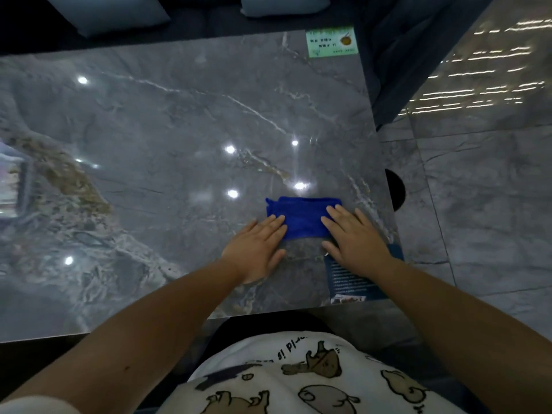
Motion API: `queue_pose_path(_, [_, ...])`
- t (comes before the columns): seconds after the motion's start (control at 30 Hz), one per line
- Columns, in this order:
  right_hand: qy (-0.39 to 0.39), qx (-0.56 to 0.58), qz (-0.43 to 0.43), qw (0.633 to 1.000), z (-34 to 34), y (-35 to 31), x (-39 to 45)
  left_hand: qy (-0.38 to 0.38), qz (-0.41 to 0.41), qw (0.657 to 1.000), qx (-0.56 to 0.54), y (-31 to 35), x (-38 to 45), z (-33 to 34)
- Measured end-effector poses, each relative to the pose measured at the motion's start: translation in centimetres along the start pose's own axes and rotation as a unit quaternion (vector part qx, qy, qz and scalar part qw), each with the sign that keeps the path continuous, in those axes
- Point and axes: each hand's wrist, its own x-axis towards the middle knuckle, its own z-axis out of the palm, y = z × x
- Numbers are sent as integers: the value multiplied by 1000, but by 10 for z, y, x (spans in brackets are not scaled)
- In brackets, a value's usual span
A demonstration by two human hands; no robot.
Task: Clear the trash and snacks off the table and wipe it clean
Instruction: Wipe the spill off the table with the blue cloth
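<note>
A folded blue cloth [301,216] lies flat on the grey marble table [167,124], near its right front corner. My left hand [257,249] rests palm down with its fingertips on the cloth's left edge. My right hand [355,237] lies flat with its fingers spread over the cloth's right edge. Neither hand grips the cloth; both press on it from the near side.
A green card [331,41] lies at the table's far right corner. A dark printed sheet [352,279] sits under my right wrist at the near right edge. A pale object [12,186] shows at the left edge. Cushions [113,10] line the far seat. Tiled floor lies to the right.
</note>
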Motion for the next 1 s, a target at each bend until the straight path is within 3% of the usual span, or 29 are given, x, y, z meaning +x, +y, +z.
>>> queue_pose_path(0.2, [66, 21, 14, 998, -14, -21, -2, 72, -92, 992, -55, -22, -37, -9])
queue_pose_path(0.43, [92, 32, -24, 995, -25, -100, 25, 73, -222, 970, -65, -76, -105, -10])
queue_pose_path(0.7, [78, 15, -41, 996, -25, -217, 56, 82, -231, 966, -81, -142, -189, -4])
queue_pose_path(1.0, [55, 38, -18, 998, 1, -336, 66, 81, -177, 981, -19, -202, -279, 23])
